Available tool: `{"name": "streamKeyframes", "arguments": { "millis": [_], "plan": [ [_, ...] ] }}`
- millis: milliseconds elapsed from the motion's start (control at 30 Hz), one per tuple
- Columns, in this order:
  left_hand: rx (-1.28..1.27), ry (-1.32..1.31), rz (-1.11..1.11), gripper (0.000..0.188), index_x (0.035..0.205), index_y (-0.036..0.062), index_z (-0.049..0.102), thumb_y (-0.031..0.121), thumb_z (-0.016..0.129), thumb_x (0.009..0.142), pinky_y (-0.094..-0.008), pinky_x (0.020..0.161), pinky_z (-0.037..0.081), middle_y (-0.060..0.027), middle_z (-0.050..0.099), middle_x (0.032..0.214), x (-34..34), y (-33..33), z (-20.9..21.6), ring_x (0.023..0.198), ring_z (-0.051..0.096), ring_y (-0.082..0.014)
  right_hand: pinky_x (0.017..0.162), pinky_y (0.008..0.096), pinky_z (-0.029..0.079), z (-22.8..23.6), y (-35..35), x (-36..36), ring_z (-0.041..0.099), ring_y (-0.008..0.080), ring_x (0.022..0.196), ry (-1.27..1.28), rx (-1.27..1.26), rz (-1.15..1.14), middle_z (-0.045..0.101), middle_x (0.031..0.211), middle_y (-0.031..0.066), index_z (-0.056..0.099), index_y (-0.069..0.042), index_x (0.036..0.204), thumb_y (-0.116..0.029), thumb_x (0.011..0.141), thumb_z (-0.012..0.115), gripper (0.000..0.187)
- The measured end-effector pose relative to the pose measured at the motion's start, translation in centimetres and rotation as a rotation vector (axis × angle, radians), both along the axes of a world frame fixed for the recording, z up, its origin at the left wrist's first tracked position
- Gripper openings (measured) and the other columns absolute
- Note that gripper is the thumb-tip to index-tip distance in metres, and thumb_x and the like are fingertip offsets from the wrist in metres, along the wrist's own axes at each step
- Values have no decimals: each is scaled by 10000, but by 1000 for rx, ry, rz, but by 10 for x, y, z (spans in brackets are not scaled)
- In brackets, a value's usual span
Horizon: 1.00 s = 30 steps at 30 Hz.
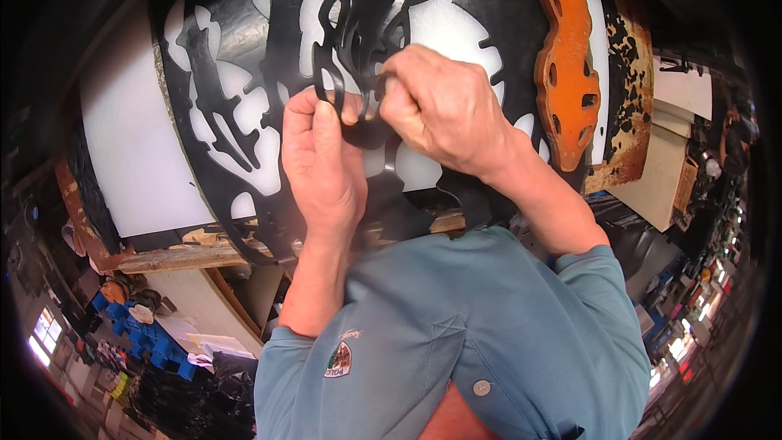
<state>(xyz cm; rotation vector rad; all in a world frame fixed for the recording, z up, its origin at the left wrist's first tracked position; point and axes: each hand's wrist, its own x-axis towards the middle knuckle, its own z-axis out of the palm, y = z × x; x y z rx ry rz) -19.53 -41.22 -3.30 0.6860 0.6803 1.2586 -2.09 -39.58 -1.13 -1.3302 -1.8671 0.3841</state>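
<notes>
My left hand pinches a narrow, looped black cut piece between thumb and fingers, held up above the work surface. Close beside it, my right hand is closed, its fingertips gripping the same bunched black material. Whether both hands hold one piece or two overlapping ones, I cannot tell. Under them spreads a large black leather-like sheet full of curved cut-outs. White board shows through the openings. To the right of my right hand lies a long orange cutting die with several holes.
The white cutting board reaches out at the left. A wooden edge runs along the near side. At the far right is a worn, rusty-looking panel with black flecks. Blue crates stand low on the left.
</notes>
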Motion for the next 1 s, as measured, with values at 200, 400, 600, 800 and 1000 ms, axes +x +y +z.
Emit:
{"name": "streamKeyframes", "arguments": {
  "millis": [200, 400, 600, 800, 1000],
  "plan": [
    [-98, -186, 19, 170, 1276, 41, 543, 172, 518, 1170, -372, 1037, 438, -45, 557, 1076, -2, 1, 1, 1054, 507, -158, 526, 405, 523, -3, 11, -2, 646, 333, 602, 37, -44, -89, 638, 743, 135, 619, -2, 864, -62, 927, 682, 108],
    [-131, -259, -94, 206, 1331, 64, 552, 171, 544, 1156, -393, 1064, 468, -17, 587, 1109, -6, 5, 12, 1067, 557, -138, 588, 419, 529, 14, 3, 1, 651, 337, 645, 298, -250, 70, 639, 760, 143, 617, 9, 909, -78, 1004, 609, 129],
    [-302, 165, -216, 304, 1356, 43, 592, 155, 685, 1089, -312, 845, 550, -76, 687, 1197, -2, 3, 25, 992, 659, -141, 624, 414, 532, 18, -3, 8, 656, 322, 674, 321, -353, 93, 639, 829, 150, 619, 20, 963, -111, 1043, 595, 155],
    [-273, 317, -338, 196, 1221, 38, 666, 201, 673, 1110, -253, 638, 462, -20, 684, 950, -8, 2, 24, 742, 583, -84, 643, 433, 537, 19, -6, 17, 658, 371, 715, 125, -282, 225, 622, 829, 147, 609, 3, 942, -190, 972, 722, 226],
    [-237, 369, -332, 178, 1135, 22, 681, 197, 677, 1108, -234, 608, 432, -10, 685, 922, -6, 0, 23, 718, 558, -65, 586, 465, 498, 15, 8, 22, 635, 378, 669, 111, -306, 206, 627, 717, 136, 621, -21, 810, -138, 992, 676, 223]
  ]
}}
